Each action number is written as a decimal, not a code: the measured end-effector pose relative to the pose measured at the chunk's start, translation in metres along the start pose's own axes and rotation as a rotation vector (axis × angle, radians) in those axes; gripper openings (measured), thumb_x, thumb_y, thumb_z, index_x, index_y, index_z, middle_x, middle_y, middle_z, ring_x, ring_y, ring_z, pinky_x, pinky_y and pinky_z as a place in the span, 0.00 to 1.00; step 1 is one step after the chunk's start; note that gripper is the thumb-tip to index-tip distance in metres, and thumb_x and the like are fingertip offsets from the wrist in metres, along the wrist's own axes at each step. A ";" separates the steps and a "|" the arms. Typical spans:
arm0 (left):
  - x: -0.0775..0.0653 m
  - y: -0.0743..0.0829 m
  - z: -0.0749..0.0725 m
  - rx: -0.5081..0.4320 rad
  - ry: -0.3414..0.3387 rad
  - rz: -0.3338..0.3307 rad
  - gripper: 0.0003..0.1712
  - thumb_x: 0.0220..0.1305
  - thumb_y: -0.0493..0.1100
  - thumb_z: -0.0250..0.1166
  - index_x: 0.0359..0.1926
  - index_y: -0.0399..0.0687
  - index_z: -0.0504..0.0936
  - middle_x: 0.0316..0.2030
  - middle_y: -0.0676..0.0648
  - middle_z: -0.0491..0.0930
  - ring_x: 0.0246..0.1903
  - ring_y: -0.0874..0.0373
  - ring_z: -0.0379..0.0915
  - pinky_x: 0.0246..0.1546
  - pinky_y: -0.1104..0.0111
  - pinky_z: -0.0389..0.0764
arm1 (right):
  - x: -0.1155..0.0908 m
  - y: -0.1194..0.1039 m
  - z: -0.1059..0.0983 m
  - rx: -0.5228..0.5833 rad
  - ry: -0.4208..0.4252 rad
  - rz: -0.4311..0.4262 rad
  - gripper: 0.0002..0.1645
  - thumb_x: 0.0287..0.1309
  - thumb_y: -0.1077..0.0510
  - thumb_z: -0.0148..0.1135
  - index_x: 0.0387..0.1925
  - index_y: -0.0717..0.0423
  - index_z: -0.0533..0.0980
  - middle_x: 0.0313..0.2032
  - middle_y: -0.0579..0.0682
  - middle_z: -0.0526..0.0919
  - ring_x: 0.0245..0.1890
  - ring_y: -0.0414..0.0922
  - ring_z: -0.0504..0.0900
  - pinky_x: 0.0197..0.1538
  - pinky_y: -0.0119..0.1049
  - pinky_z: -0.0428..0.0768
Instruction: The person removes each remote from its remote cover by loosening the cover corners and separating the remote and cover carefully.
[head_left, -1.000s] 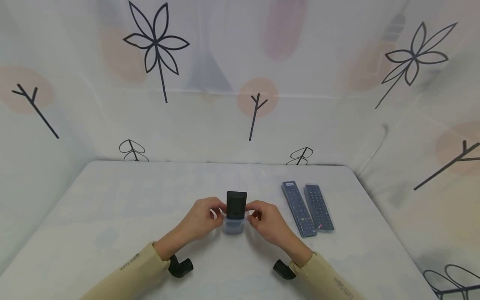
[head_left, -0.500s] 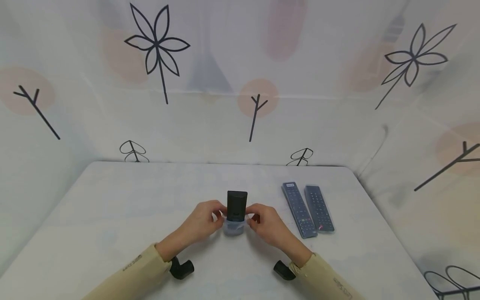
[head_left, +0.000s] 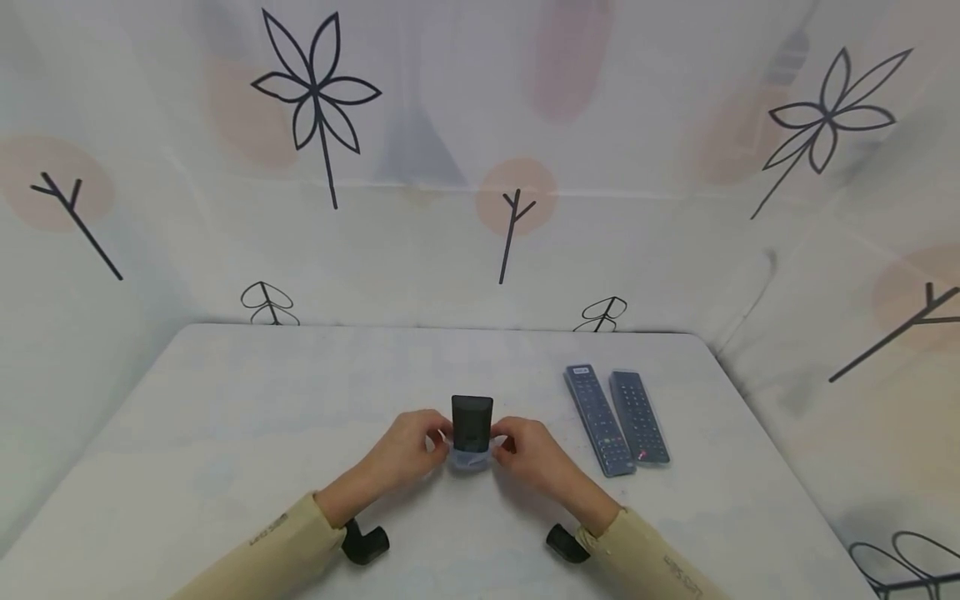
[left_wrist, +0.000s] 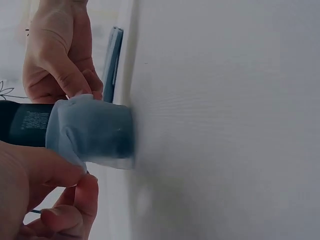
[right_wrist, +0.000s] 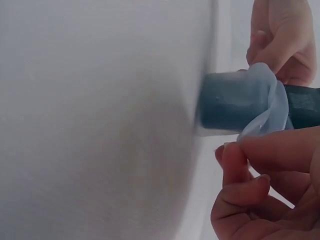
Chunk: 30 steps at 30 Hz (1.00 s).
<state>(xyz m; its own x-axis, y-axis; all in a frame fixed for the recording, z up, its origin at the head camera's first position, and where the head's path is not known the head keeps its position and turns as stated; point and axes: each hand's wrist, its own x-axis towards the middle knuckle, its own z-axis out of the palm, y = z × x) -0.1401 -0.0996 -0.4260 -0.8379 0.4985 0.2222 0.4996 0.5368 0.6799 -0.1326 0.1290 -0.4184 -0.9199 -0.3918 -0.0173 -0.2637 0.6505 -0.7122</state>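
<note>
The white counter [head_left: 262, 400] carries a long remote [head_left: 599, 421] and a shorter remote [head_left: 640, 418], side by side beyond the right hand [head_left: 531, 448]. That hand and the left hand [head_left: 405, 448], thumbs and fingertips drawn together, pinch opposite sides of a black device's [head_left: 472, 425] cover [left_wrist: 95, 125]; the device stands upright mid-counter, its lower end inside this translucent wrap.

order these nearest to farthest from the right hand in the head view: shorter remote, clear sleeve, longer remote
1. Clear sleeve: left of the right hand, which pinches its rim.
2. Longer remote: to the hand's right.
3. Shorter remote: farther right, beyond the longer one.
</note>
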 end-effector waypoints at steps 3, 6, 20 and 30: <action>-0.002 -0.003 0.003 0.009 -0.022 -0.016 0.12 0.54 0.25 0.63 0.38 0.40 0.85 0.34 0.51 0.82 0.32 0.59 0.77 0.36 0.67 0.78 | 0.001 0.003 0.004 -0.005 -0.024 -0.003 0.14 0.56 0.73 0.63 0.45 0.64 0.81 0.36 0.50 0.82 0.30 0.41 0.75 0.34 0.35 0.76; -0.004 -0.004 0.006 -0.014 -0.045 -0.038 0.15 0.51 0.25 0.62 0.39 0.42 0.86 0.35 0.52 0.82 0.33 0.58 0.77 0.36 0.68 0.78 | 0.001 0.006 0.006 -0.001 -0.042 -0.006 0.15 0.54 0.73 0.63 0.44 0.61 0.83 0.38 0.48 0.82 0.31 0.40 0.75 0.35 0.35 0.75; -0.004 -0.007 0.011 -0.003 -0.041 -0.006 0.18 0.46 0.24 0.62 0.39 0.40 0.87 0.35 0.49 0.85 0.31 0.61 0.77 0.34 0.69 0.78 | 0.002 0.008 0.009 0.099 -0.046 0.052 0.14 0.55 0.71 0.64 0.43 0.58 0.84 0.41 0.48 0.83 0.31 0.41 0.76 0.35 0.35 0.76; 0.009 -0.014 0.002 -0.085 -0.180 -0.116 0.18 0.55 0.27 0.60 0.46 0.40 0.86 0.37 0.51 0.82 0.33 0.62 0.73 0.34 0.69 0.75 | 0.006 0.011 0.005 0.241 -0.079 0.164 0.16 0.56 0.67 0.65 0.47 0.58 0.84 0.38 0.49 0.84 0.32 0.43 0.75 0.36 0.38 0.74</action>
<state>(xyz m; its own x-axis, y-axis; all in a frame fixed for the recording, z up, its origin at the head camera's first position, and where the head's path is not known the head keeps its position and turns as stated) -0.1542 -0.1014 -0.4353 -0.8321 0.5544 0.0157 0.3756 0.5424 0.7514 -0.1399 0.1305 -0.4304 -0.9164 -0.3503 -0.1936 -0.0288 0.5401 -0.8411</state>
